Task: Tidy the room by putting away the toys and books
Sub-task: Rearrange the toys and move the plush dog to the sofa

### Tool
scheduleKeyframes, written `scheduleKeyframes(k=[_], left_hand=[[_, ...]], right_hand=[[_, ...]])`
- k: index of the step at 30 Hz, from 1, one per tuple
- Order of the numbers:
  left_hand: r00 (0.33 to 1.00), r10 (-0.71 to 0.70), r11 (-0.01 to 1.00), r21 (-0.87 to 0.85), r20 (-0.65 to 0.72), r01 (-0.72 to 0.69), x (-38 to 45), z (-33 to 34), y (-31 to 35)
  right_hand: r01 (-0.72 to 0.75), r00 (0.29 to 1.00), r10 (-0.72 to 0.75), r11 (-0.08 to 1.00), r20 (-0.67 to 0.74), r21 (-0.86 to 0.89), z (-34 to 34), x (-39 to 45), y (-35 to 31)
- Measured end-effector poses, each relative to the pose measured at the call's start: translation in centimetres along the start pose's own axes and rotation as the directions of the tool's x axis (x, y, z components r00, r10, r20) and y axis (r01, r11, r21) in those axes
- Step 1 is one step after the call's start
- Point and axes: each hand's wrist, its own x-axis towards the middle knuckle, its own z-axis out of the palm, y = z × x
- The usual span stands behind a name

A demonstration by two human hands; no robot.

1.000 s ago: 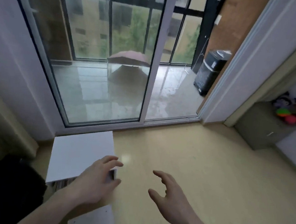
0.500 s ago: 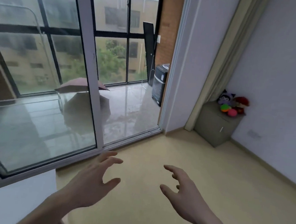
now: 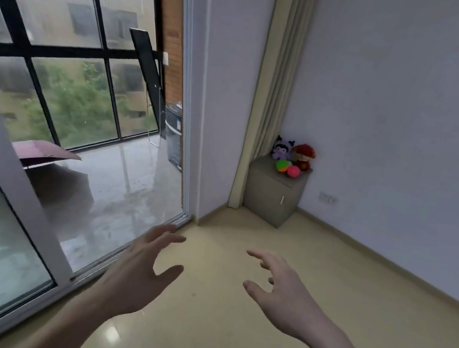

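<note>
A small grey cabinet [image 3: 269, 198] stands in the far corner of the room. On its top sit a purple-and-black plush toy [image 3: 281, 148], a red plush toy [image 3: 303, 156], a green-and-orange ball [image 3: 283, 166] and a pink ball [image 3: 293, 171]. My left hand [image 3: 140, 272] and my right hand [image 3: 281, 291] hover over the bare wooden floor in front of me, far short of the cabinet. Both hands have spread, relaxed fingers and hold nothing. No books are in view.
A sliding glass door [image 3: 53, 185] fills the left side, with a pink umbrella [image 3: 42, 151] and a dark appliance [image 3: 174, 137] out on the balcony. A beige curtain [image 3: 272, 93] hangs beside the cabinet. A white wall [image 3: 396, 119] runs along the right.
The view has swung right and up, away from the white box by the door and toward the corner cabinet. Both hands stay empty and spread in front of me.
</note>
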Motion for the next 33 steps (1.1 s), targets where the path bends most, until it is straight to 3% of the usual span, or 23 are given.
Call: scheduleKeyframes(k=[7, 11, 19, 27, 33], left_hand=[[0.977, 0.125, 0.992, -0.029, 0.175, -0.121, 17.7, 6.5, 7.4], [0.973, 0.137, 0.991, -0.019, 0.185, -0.136, 26.5, 11.5, 9.5], [0.995, 0.008, 1.000, 0.003, 0.102, -0.008, 39.4, 18.2, 13.0], [0.982, -0.170, 0.985, 0.004, 0.083, 0.170, 49.4, 21.1, 10.3], [0.981, -0.177, 0.984, 0.019, 0.077, 0.176, 59.9, 23.3, 6.7]], right_hand=[[-0.081, 0.989, 0.083, 0.997, -0.123, 0.016, -8.9, 8.1, 9.0], [-0.090, 0.985, 0.097, 0.995, -0.145, 0.052, -13.5, 13.9, 15.3], [-0.053, 0.994, 0.057, 0.998, -0.097, 0.045, -24.0, 26.2, 26.6], [-0.012, 1.000, 0.012, 0.998, 0.008, 0.059, -29.1, 40.1, 31.7], [-0.042, 0.999, 0.042, 0.998, 0.003, 0.040, -31.3, 49.9, 36.2]])
